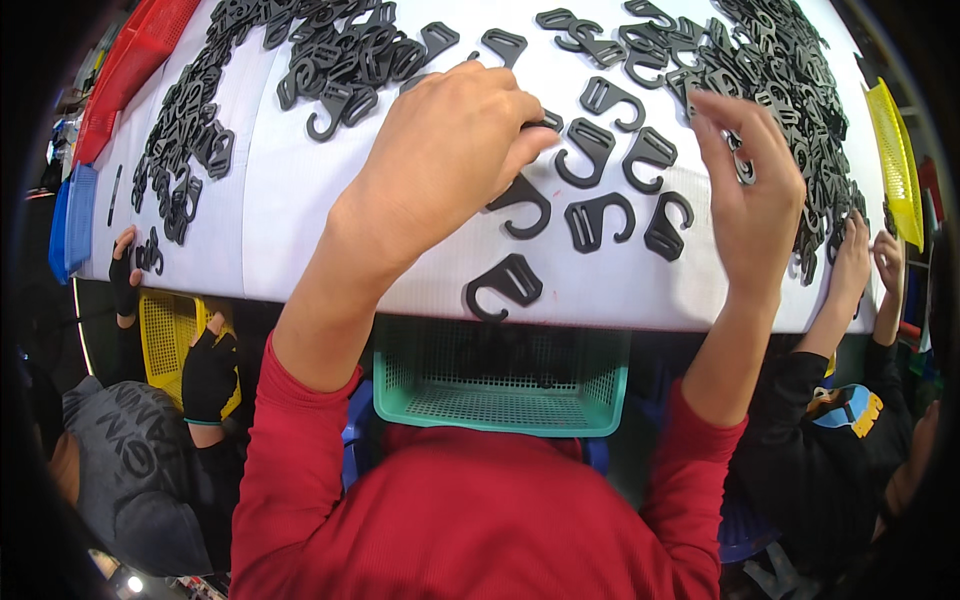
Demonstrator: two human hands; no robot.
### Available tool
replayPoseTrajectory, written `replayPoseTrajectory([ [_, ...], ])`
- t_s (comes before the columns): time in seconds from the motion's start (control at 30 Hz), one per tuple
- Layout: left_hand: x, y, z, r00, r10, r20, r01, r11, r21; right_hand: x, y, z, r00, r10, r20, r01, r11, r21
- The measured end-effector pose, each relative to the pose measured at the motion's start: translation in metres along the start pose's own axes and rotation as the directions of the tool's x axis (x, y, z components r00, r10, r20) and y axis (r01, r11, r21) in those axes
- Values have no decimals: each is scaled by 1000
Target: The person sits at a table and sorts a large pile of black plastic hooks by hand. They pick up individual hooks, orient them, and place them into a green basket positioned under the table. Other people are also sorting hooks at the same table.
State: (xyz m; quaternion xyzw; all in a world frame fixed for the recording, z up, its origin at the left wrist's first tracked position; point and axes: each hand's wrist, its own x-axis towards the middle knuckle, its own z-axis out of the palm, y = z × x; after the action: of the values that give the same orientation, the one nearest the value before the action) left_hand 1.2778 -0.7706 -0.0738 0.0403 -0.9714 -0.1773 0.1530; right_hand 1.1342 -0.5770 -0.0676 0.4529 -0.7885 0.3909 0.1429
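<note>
My left hand (450, 150) is over the middle of the white table, its fingers curled and its thumb pointing right. A black plastic strap hook (545, 121) shows between its thumb and forefinger; the other fingertips are hidden. My right hand (750, 190) is at the edge of the right-hand pile, thumb and forefinger bent into a pinch. Whatever lies at their tips cannot be made out. Between the hands lie several loose hooks, among them one hook (588, 152) and another hook (600, 220). A single hook (505, 287) rests near the front edge.
Heaps of hooks cover the back left (345, 60) and right (790, 90). A green mesh basket (500, 412) sits below the table edge before me. Red (135, 70), blue (75, 220) and yellow baskets (895, 165) flank the table. Co-workers' hands (850, 265) work on both sides.
</note>
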Motion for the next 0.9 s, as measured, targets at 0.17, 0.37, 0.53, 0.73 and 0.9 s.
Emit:
replayPoseTrajectory([
  [0.17, -5, 1, 3, 997, 40, -62, -38, 999, 32, -48, -33, 9, 999, -7, -37, 10, 997, 83],
  [0.37, -2, -9, -6, 970, -219, -105, 175, 930, -324, -87, -47, 13, 999, 11, -52, -6, 995, 98],
  [0.53, -8, -4, -7, 953, -54, -298, 57, 998, 2, -97, -66, 17, 990, -119, 75, 115, 992, 58],
  [0.73, -82, 26, -13, 987, 9, -160, -43, 977, -211, -102, -55, 4, 997, -66, -28, 66, 998, -20],
  [0.9, -114, 42, -2, 991, 59, -118, -72, 992, -101, -108, -44, -4, 1000, -20, -23, 19, 998, -58],
])
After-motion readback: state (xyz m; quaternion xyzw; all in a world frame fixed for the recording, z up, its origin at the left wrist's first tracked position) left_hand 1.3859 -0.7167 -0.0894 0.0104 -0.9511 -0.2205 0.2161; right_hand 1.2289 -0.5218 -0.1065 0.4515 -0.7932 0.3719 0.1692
